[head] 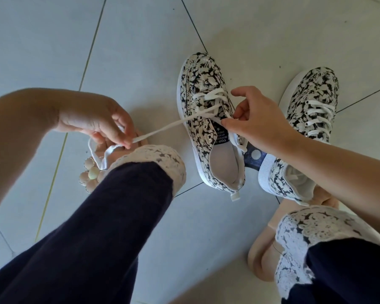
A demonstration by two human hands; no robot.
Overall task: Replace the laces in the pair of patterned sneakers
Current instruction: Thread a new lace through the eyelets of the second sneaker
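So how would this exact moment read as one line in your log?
step: lacing left sneaker | left hand: pulling white lace taut | right hand: pinching lace at eyelets | right sneaker: laced

Two black-and-white floral sneakers stand upright on the floor. The left sneaker (208,119) is half laced; its white lace (162,129) stretches taut to the left of it. To its right, the right sneaker (309,102) is laced.

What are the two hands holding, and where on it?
Both hold the white lace of the nearer sneaker. The left hand pinches its free end; the right hand pinches it at the eyelets over the tongue.
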